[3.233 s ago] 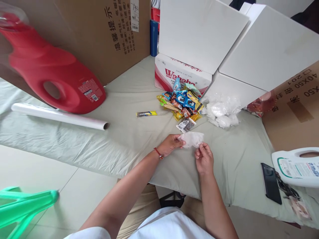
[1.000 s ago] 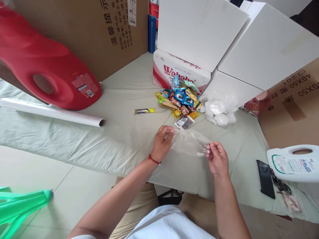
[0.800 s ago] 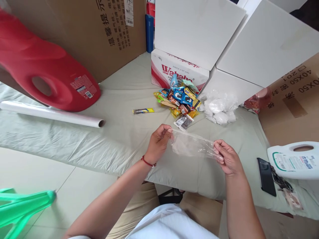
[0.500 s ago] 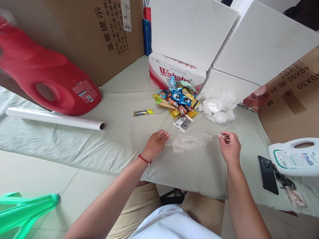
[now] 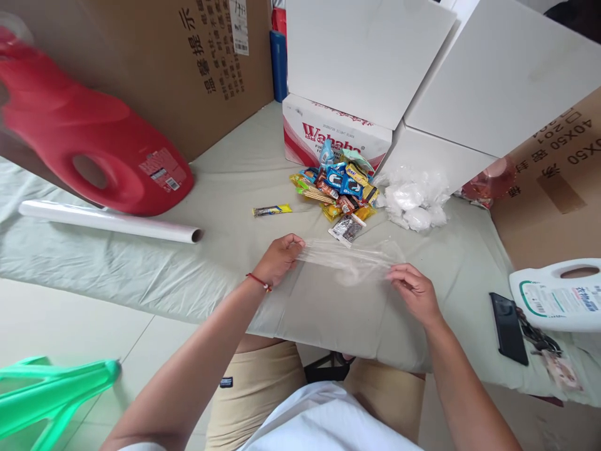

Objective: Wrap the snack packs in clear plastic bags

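A clear plastic bag stretches between my two hands above the cloth-covered table. My left hand pinches its left end, fingers closed. At the bag's right side, my right hand grips the edge between thumb and fingers. Just beyond the bag lies a small silvery snack packet. Behind that sits a pile of colourful wrapped snacks. A thin yellow-and-dark snack stick packet rests apart, left of the pile. Several crumpled clear plastic bundles are heaped to the pile's right.
At left lie a red detergent bottle and a white film roll. White boxes and a Wahaha carton stand at the back. A phone and white bottle are at right; a green stool stands lower left.
My right hand has moved left and now grips the bag's edge, where before it was apart from it. My left hand shifted slightly left, and the bag is drawn out wider.
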{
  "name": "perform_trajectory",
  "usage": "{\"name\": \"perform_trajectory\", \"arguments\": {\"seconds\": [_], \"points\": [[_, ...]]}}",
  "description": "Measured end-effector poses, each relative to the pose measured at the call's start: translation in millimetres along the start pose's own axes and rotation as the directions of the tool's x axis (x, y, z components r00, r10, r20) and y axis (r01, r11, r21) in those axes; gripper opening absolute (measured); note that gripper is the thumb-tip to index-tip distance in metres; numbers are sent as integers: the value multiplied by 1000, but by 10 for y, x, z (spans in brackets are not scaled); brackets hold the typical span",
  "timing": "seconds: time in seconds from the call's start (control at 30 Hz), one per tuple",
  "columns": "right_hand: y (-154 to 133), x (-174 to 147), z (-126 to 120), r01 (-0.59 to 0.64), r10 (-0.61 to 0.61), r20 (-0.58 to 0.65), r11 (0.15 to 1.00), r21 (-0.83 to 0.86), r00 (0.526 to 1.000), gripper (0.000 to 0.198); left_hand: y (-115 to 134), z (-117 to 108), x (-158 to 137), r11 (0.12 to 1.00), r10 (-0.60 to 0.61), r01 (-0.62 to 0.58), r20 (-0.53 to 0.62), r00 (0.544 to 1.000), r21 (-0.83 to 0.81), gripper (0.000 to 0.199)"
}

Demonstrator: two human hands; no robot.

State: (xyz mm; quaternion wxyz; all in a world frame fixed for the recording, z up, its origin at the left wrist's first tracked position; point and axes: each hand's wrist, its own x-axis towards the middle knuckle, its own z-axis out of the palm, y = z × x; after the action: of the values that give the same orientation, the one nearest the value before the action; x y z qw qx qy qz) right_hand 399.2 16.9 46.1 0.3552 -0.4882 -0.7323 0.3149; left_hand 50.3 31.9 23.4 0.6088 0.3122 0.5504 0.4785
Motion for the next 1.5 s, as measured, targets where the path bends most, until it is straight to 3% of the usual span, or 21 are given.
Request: {"name": "perform_trajectory", "arguments": {"seconds": [0.17,0.3,0.4,0.47,0.5,0.57,0.63,0.8,0.9,0.97,1.07,1.2,1.3,1.37,1.5], "points": [[281,-58,-224,-20,19,16,999,49,1000,20,77,-121,122,998,-56,52,108,993,43,46],[452,44,-374,41,-28,50,960,-277,998,24,76,-120,169,992,-4,-2,53,999,124,43],[400,134,-470,-48,-23,-148,889,-456,989,28,49,-86,169,964,41,-51,43,998,259,37],[238,182,-479,-74,-68,-299,895,-439,952,27,29,-61,166,942,68,-79,44,997,327,34],[131,205,-458,-43,-87,-291,909,-415,953,26,21,-51,166,933,78,-89,45,996,349,33],[-88,252,-367,53,-102,-120,934,-353,987,24,8,-40,172,922,92,-98,34,995,374,33],[-244,306,-226,72,-59,56,959,-273,997,27,1,-37,183,914,101,-100,18,995,392,32],[-200,419,157,-147,185,252,976,-164,950,66,-2,-26,191,902,122,-120,23,992,415,29],[-110,462,268,-170,210,295,973,-158,932,45,0,-27,188,909,117,-114,18,993,401,28],[-125,490,250,-120,152,241,983,-141,959,29,3,-35,194,915,113,-103,-3,994,391,26],[-247,526,114,4,17,105,980,-197,994,23,13,-38,217,928,99,-75,-48,994,364,23],[-452,450,-68,217,-243,-31,911,-351,970,17,43,-10,245,962,13,17,-108,994,273,17],[-576,221,-51,360,-421,7,766,-533,907,15,50,8,244,983,-12,38,-147,989,179,16],[-630,3,54,419,-468,76,694,-586,881,17,41,11,227,992,-12,32,-159,987,123,16],[-610,-426,388,468,-460,159,706,-531,874,22,21,16,166,993,-28,50,-195,980,110,17]]}}
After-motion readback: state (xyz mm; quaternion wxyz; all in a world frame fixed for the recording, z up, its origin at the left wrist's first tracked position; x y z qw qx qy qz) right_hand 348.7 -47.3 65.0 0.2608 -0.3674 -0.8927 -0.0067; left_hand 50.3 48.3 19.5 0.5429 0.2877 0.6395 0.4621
